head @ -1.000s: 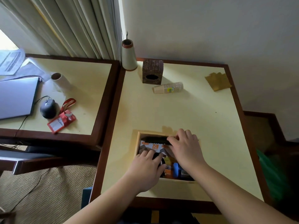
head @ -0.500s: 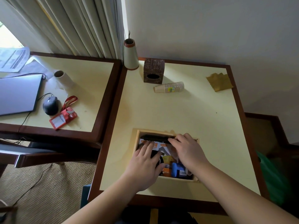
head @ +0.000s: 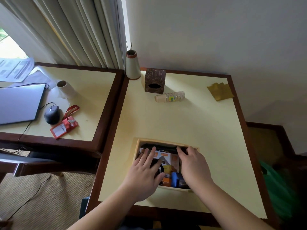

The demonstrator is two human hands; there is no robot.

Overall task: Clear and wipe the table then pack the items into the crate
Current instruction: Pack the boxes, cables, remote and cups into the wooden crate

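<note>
A light wooden crate (head: 136, 152) sits near the front edge of the yellow table (head: 207, 138). It holds orange-and-white packets (head: 171, 159), a blue item (head: 175, 179) and a long black item (head: 163, 147) along its far wall. My left hand (head: 144, 174) lies flat over the crate's left side on a dark round thing, fingers spread. My right hand (head: 193, 165) lies over the right side, fingertips touching the long black item. A stack of paper cups (head: 170, 98) lies on its side at the back, beside a brown tissue box (head: 155, 80) and a folded mustard cloth (head: 220, 91).
A cream cone-shaped vase (head: 132, 68) stands at the back left corner. The neighbouring table on the left holds a laptop (head: 18, 103), mouse (head: 52, 113), red ID badge (head: 64, 127) and paper roll (head: 66, 89). A green bag (head: 279, 193) hangs right of the table; a chair (head: 33, 163) stands left.
My hands have drawn apart inside the crate, uncovering the orange packets between them. My left fingers have stretched further toward the far wall. The view has shifted slightly.
</note>
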